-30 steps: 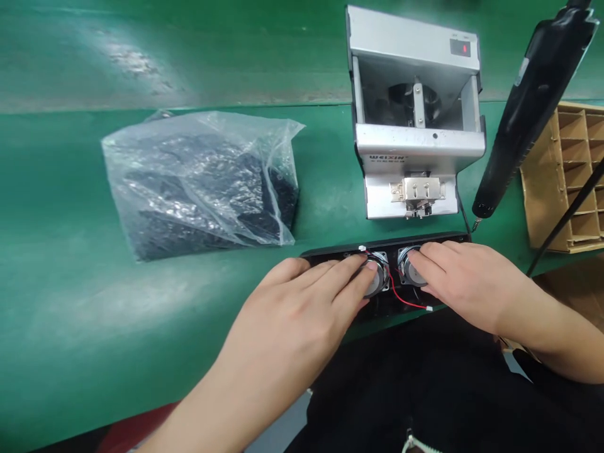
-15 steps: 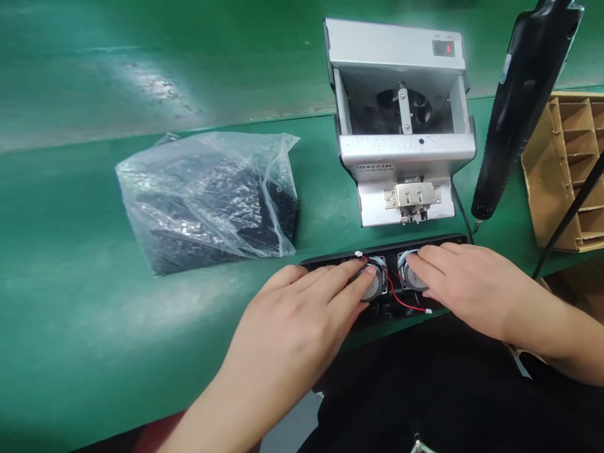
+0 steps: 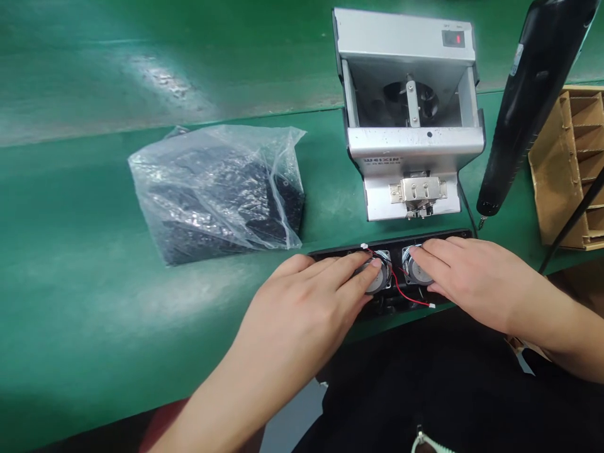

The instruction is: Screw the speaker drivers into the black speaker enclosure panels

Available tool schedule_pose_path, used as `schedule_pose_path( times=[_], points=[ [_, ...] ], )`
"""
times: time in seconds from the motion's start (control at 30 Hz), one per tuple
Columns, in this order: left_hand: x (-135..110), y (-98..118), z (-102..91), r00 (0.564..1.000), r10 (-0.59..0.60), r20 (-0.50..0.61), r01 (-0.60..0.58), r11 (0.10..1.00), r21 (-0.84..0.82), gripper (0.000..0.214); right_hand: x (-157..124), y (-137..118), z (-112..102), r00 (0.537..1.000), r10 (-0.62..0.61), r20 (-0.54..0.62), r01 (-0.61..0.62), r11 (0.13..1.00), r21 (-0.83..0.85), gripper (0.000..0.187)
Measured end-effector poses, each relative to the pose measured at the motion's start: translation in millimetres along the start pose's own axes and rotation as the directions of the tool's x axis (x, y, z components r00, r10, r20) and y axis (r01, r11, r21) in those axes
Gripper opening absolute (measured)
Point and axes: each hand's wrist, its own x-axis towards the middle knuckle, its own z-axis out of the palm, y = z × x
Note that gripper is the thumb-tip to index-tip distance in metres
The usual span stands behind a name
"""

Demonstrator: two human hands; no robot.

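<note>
A long black plastic housing lies along the bench's front edge, with two small round speakers seated in it. My left hand grips the left speaker, its fingers pressed on the grey back and its thumb along the housing's far rim. On the right speaker rest the fingertips of my right hand, closed at its side; the right thumb is mostly hidden. A red wire with a white plug runs between the speakers. Another small white plug sticks up by my left fingers.
Behind the housing stands a silver screw feeder with a lit red switch. A black electric screwdriver hangs to its right, tip downward. A clear plastic bag with dark parts lies left. A divided cardboard box stands at the right edge.
The view has shifted slightly, so the bench things appear a little further right and higher. Both hands stay on the speakers, with hardly any change in their hold.
</note>
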Motion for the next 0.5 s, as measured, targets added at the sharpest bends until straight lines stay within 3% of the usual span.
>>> schedule_pose_path(
  times=[0.23, 0.4, 0.5],
  points=[
    [4.2, 0.5, -4.7, 0.999, 0.017, 0.030, -0.018, 1.000, 0.017, 0.033, -0.4, 3.0, -3.1, 0.999, -0.044, 0.011, 0.044, 0.999, -0.016, 0.036],
    [3.9, -0.7, -4.5, 1.000, 0.010, -0.013, -0.010, 1.000, -0.019, 0.028, -2.0, 0.9, -4.1, 0.996, -0.079, -0.031, 0.076, 0.994, -0.081, 0.032],
    [1.7, -2.2, -1.7, 1.000, 0.002, -0.019, -0.003, 0.999, -0.045, 0.026, -5.2, 0.9, -3.7, 0.999, -0.054, 0.002, 0.054, 0.994, -0.095, 0.033]
  ],
)
